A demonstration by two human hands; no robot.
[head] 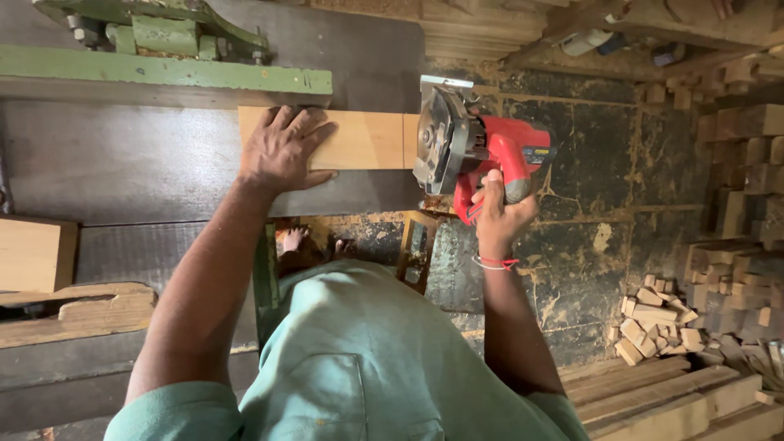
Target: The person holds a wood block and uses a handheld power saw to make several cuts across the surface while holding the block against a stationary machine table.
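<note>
— Which way does that board (359, 139) lie?

— Its long axis runs left to right across the dark bench (131, 163), far edge up against the green metal rail (163, 79). The right end reaches just past the bench edge.

— And the hands?

— Well apart. The left hand (282, 151) lies flat, fingers spread, pressing on the board's left end. The right hand (498, 214) is closed round the handle of a red circular saw (478, 151), which sits at the board's right end, its blade housing touching the wood there.

— So the saw crosses the grain?

— I'd say so: the blade faces across the board's width, near to far, beside a thin pencilled line. The right hand is the nearer one to that line; the left is well clear of it.

— Anything else about?

— Small wooden offcuts (653, 318) heaped on the floor to the right, planks (670, 400) nearer.
</note>
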